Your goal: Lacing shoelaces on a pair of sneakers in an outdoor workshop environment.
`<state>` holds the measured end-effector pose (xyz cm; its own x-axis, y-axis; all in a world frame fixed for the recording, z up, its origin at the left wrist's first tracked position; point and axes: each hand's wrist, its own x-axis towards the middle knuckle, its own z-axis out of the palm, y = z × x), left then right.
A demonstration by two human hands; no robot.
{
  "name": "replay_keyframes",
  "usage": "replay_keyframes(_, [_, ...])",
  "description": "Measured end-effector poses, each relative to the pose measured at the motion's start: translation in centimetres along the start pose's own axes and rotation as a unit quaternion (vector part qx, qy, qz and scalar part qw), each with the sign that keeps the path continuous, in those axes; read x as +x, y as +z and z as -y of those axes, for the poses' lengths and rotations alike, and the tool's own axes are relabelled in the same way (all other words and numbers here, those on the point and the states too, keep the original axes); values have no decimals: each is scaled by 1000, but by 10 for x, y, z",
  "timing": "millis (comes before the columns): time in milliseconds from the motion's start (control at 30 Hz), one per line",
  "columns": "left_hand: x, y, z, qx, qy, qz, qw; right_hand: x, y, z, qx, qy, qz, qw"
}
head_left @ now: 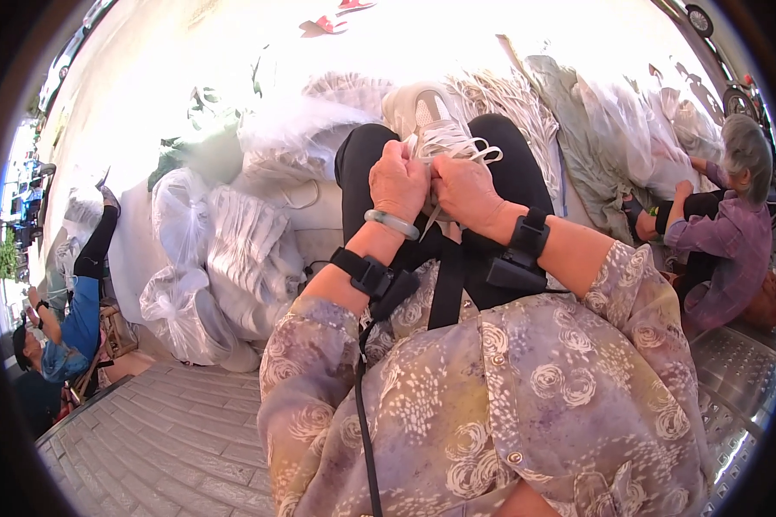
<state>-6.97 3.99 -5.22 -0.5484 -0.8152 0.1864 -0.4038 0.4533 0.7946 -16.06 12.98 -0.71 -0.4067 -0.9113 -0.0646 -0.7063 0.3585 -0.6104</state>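
A beige and white sneaker (pixel 403 105) sits between my knees with its toe pointing away from me. White shoelaces (pixel 453 140) cross its front, and loops hang out to the right. My left hand (pixel 398 183), above a pale bangle, is closed at the near end of the lacing, its fingertips pinched on the lace. Right beside it, my right hand (pixel 467 195) is also closed, thumb and fingers gripping the lace. The two hands almost touch and hide the shoe's near part.
Clear plastic bags (pixel 179 215) and stacked pale shoe pieces (pixel 252 250) lie to the left. A bundle of white laces (pixel 513 108) is beyond my right knee, beside a grey-green cloth (pixel 582 146). One person (pixel 729 233) sits at right, another (pixel 65 340) at far left.
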Motion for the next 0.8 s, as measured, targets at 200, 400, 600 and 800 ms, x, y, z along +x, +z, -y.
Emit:
replay_keyframes(200, [14, -29, -24, -235, -246, 15, 940, 2, -22, 5, -57, -7, 69, 996])
replay_keyframes(400, [4, -40, -33, -244, -280, 22, 928, -16, -62, -8, -153, -80, 163, 971])
replay_keyframes(600, [-12, -37, -43, -239, -322, 117, 909, -56, -107, -82, -81, -87, 162, 980])
replay_keyframes(800, [-13, -32, -40, -248, -316, 139, 905, -51, -107, -96, 95, -25, 142, 985])
